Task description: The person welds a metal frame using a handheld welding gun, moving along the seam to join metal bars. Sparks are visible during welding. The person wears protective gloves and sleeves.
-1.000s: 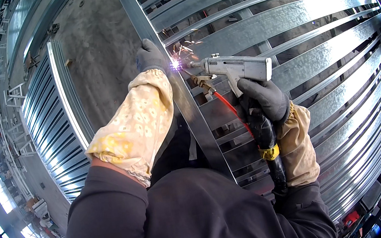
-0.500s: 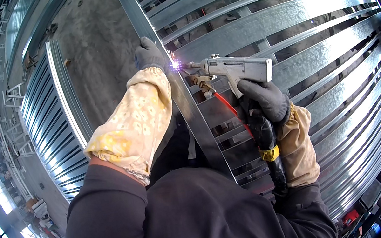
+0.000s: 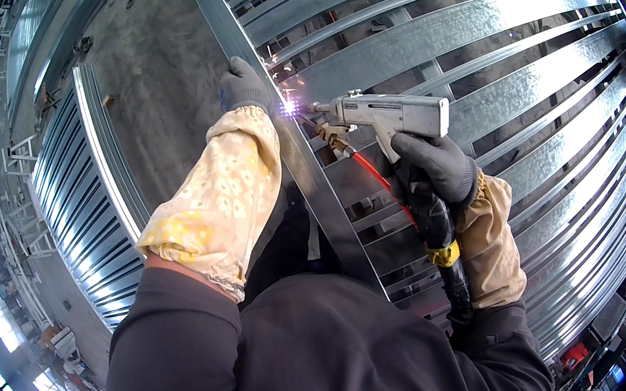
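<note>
In a grey glove, my right hand [image 3: 441,165] is wrapped round the grip of a silver-grey handheld welding gun [image 3: 397,113]. Its nozzle points left, and a bright violet-white arc [image 3: 289,107] burns at its tip against the steel rail [image 3: 315,183], with small sparks flying up. A red hose [image 3: 370,170] joins brass fittings under the nozzle, and a thick black cable [image 3: 453,284] with yellow tape runs down from the grip. My left hand [image 3: 243,87], also gloved, is closed on the rail's left edge just beside the arc; its fingertips are hidden. Patterned sleeve covers protect both forearms.
Long galvanized slats [image 3: 404,47] run off to the right from the rail, with gaps between them. To the left, another slatted metal panel [image 3: 84,219] lies near the concrete floor [image 3: 161,81]. White trestles [image 3: 23,156] and windows line the far left.
Sparks above the arc have spread wider and higher. The welding gun and both hands have barely shifted.
</note>
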Tool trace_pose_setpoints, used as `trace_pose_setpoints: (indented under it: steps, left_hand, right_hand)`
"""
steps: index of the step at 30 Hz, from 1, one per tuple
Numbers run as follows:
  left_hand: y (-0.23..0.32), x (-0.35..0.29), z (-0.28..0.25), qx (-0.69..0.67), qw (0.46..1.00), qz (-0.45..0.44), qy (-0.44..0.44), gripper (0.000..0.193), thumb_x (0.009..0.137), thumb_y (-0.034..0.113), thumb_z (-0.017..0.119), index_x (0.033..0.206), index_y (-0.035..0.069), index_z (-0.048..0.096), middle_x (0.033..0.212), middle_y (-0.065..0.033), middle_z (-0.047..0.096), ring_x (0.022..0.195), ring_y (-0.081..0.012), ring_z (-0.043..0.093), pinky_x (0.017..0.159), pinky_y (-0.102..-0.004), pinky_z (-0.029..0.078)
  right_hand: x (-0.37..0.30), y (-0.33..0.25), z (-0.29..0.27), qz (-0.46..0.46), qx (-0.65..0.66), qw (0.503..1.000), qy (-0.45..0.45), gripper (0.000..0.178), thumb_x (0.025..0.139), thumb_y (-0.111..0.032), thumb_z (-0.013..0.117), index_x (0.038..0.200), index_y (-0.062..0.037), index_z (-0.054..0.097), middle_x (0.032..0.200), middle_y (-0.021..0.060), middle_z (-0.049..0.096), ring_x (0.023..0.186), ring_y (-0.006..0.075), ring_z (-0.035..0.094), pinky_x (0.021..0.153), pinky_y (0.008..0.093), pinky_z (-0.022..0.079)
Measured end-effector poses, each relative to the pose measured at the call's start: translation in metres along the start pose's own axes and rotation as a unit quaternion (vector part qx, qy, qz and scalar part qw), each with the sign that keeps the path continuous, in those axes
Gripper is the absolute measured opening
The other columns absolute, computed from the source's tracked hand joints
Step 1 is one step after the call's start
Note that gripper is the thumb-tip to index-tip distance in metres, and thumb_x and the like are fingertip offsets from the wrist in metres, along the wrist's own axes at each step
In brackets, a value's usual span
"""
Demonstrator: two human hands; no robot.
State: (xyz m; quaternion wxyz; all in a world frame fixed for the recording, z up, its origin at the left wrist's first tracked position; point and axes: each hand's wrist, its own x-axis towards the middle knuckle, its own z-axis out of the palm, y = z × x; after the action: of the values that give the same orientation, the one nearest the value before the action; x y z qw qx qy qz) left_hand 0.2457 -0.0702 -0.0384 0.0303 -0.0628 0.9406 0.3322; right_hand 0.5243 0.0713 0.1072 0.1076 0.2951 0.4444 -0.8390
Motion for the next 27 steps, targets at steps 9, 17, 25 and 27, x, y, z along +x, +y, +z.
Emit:
trace_pose_setpoints:
  steps: [9, 17, 25, 27]
  left_hand:
    - [0.0, 0.0, 0.001, 0.007, 1.0, 0.002, 0.004, 0.065, 0.095, 0.05, 0.034, 0.097, -0.006, 0.068, 0.097, -0.031, 0.065, 0.097, -0.0471, 0.062, 0.084, -0.0515, 0.049]
    - [0.007, -0.004, -0.007, 0.012, 1.0, 0.005, -0.001, 0.066, 0.094, 0.049, 0.033, 0.092, -0.007, 0.068, 0.094, -0.0322, 0.065, 0.095, -0.0479, 0.062, 0.083, -0.0517, 0.049]
    - [0.005, -0.002, -0.004, 0.014, 1.0, 0.006, 0.003, 0.065, 0.094, 0.048, 0.034, 0.091, -0.007, 0.068, 0.094, -0.0332, 0.064, 0.096, -0.0486, 0.062, 0.084, -0.0521, 0.049]
    - [0.004, 0.0, -0.003, -0.001, 1.0, 0.008, -0.006, 0.065, 0.094, 0.048, 0.034, 0.091, -0.007, 0.068, 0.094, -0.0332, 0.064, 0.096, -0.0484, 0.062, 0.084, -0.0521, 0.049]
  right_hand:
    - [-0.004, 0.005, 0.001, -0.024, -0.006, 1.0, 0.008, 0.039, 0.093, -0.029, 0.057, 0.112, 0.0056, 0.055, 0.079, 0.0118, 0.066, 0.055, 0.0174, 0.063, 0.049, 0.0275, 0.051]
    - [-0.008, 0.005, -0.002, -0.009, -0.029, 1.0, 0.004, 0.03, 0.095, -0.025, 0.056, 0.109, 0.0019, 0.057, 0.082, 0.0079, 0.064, 0.063, 0.0129, 0.062, 0.054, 0.0243, 0.05]
    - [-0.013, 0.004, 0.002, 0.004, -0.006, 1.0, 0.006, 0.032, 0.095, -0.025, 0.056, 0.111, 0.0026, 0.055, 0.081, 0.0093, 0.063, 0.056, 0.0163, 0.062, 0.049, 0.0271, 0.05]
    - [-0.014, 0.005, 0.002, 0.003, -0.005, 1.0, 0.008, 0.031, 0.095, -0.025, 0.056, 0.11, 0.0021, 0.056, 0.081, 0.0093, 0.064, 0.056, 0.0161, 0.062, 0.049, 0.0269, 0.05]
